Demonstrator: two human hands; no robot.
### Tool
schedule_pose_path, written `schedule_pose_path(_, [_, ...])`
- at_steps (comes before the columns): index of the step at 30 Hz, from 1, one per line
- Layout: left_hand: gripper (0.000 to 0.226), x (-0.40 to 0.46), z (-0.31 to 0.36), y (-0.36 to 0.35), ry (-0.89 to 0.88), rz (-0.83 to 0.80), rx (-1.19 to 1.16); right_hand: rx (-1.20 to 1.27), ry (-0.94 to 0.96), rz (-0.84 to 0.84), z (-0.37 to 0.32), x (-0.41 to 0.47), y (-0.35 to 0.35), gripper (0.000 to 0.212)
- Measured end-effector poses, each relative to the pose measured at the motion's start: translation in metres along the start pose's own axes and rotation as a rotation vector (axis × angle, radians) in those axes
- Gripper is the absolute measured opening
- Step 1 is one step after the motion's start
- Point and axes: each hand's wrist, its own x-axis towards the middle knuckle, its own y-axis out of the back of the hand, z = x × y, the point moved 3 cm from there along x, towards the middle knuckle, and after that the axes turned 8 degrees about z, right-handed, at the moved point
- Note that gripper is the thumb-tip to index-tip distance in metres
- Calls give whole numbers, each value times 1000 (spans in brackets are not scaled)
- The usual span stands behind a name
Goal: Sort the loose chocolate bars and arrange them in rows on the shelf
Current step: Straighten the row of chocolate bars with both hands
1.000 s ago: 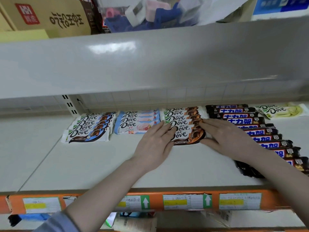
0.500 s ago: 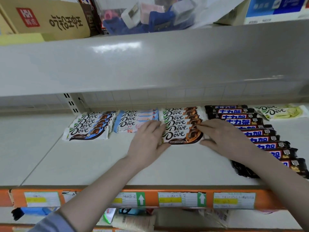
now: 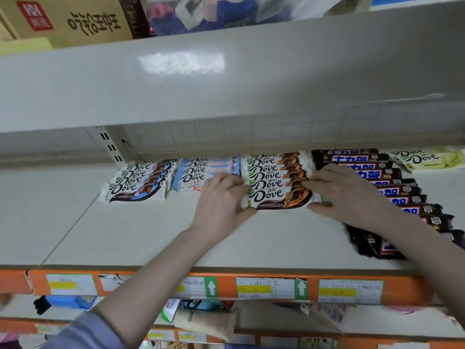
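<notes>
On the grey shelf (image 3: 141, 238), chocolate bars lie in rows running front to back. The middle row is brown Dove bars, and its front bar (image 3: 274, 197) lies crosswise. My left hand (image 3: 221, 205) holds that bar's left end between fingers and thumb. Its right end sits between the fingers and thumb of my right hand (image 3: 344, 192). To the left lie a blue-and-white Dove row (image 3: 136, 182) and a pale blue Dove row (image 3: 201, 170), partly under my left hand. A long row of dark bars (image 3: 372, 172) runs under my right forearm. Green Dove bars (image 3: 427, 159) lie at the far right.
The shelf above (image 3: 226, 79) overhangs low and carries a cardboard box (image 3: 75, 21) and bagged goods. An orange price rail (image 3: 276, 288) edges the shelf front. Bare shelf surface lies left of and in front of the rows. More goods sit on the shelf below.
My hands went from lying flat against the sides of the brown Dove row to holding the two ends of its front bar. My left hand slid slightly left.
</notes>
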Motion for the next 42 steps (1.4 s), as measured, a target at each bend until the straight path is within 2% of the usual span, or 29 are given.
schedule_pose_path(8, [42,0,1,-2,6,-53,29,41,-76,2,1,-5,-3,39])
schedule_pose_path(13, [39,-2,15,2,-11,-42,73,81,-207,107,8,-25,14,25])
schedule_pose_path(17, [44,-4,42,-3,-57,-34,85,40,-385,120,26,-68,31,30])
schedule_pose_path(21, [50,-7,85,-11,-72,-3,92,83,-490,62,50,-115,46,37])
schedule_pose_path(30, [57,-17,188,-45,-48,-103,-48,318,-366,-102,91,-173,60,67])
schedule_pose_path(32, [57,-18,194,-48,-28,-149,-45,321,-343,-158,94,-177,53,66])
schedule_pose_path(37, [58,-14,192,-52,22,-300,-26,330,-311,-144,97,-174,49,62])
schedule_pose_path(42, [69,3,190,-52,64,-312,-107,372,-301,-142,105,-159,47,68])
